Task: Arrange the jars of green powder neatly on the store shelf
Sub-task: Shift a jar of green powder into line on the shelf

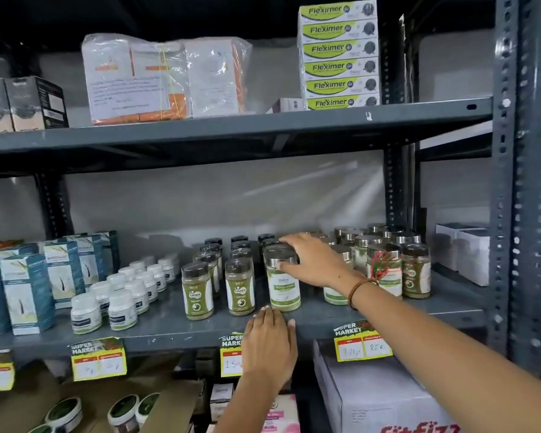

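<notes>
A glass jar of green powder with a silver lid and white label stands near the front of the middle grey shelf. My right hand reaches in from the right and grips that jar around its lid and upper side. My left hand lies flat, fingers together, at the shelf's front edge just below the jar. More silver-lidded jars of green powder cluster to the right, partly hidden by my right arm. Dark-lidded jars of green powder stand in rows to the left.
White pill bottles and blue boxes fill the shelf's left part. Yellow price tags hang on its front edge. A white carton sits below at right. Green Fleximer boxes and a wrapped bundle stand on the upper shelf.
</notes>
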Tool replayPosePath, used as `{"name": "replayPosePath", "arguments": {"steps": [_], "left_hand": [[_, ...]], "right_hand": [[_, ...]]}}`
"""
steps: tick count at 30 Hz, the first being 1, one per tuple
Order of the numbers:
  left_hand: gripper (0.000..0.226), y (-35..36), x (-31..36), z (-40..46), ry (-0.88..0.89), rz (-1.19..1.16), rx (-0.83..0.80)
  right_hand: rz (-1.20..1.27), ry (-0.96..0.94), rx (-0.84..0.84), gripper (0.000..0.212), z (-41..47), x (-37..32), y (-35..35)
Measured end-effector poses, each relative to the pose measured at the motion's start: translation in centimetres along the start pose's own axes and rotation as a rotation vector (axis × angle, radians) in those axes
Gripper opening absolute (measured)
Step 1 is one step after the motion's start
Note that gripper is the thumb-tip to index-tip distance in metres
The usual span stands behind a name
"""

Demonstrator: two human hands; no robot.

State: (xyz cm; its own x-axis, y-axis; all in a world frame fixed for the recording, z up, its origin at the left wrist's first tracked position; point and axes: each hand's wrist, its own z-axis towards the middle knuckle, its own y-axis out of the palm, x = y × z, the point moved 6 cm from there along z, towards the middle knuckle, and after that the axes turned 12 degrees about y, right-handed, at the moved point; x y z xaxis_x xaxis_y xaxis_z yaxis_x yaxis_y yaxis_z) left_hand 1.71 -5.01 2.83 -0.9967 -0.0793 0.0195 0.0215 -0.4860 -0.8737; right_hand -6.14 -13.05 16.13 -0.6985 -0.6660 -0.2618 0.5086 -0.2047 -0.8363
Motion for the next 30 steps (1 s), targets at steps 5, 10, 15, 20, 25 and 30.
{"name": "replayPosePath", "arguments": {"steps": [5,10,15,20,25,30], "left_hand": [[0.06,0.5,-0.1,0.1,0.002,-0.013,0.05],[0.061,0.8,-0.2,0.2,0.027,0.035,0.042],[0.061,0.9,-0.1,0.1,0.034,0.051,0.039],[0.06,0.8,-0.1,-0.1,0.043,0.032,0.02],[0.059,0.6,-0.2,-0.2,0.054,0.016,0.011],[0.057,0.3,-0.1,-0.5,0.08,0.033,-0.005]], "right_hand": [[-0.083,0.081,-0.076,0.083,2.1,-0.3,1.9],[-0.07,0.145,-0.152,0.077,3.1,0.1,3.2],[0.012,0.184,-0.148,0.066,3.1,0.1,2.5],[0.007,0.172,-0.099,0.069,1.5,0.1,1.0],[0.008,0.188,-0.056,0.066,-0.8,0.6,-2.2],[0.088,0.242,-0.036,0.076,-3.5,2.4,-6.1]]}}
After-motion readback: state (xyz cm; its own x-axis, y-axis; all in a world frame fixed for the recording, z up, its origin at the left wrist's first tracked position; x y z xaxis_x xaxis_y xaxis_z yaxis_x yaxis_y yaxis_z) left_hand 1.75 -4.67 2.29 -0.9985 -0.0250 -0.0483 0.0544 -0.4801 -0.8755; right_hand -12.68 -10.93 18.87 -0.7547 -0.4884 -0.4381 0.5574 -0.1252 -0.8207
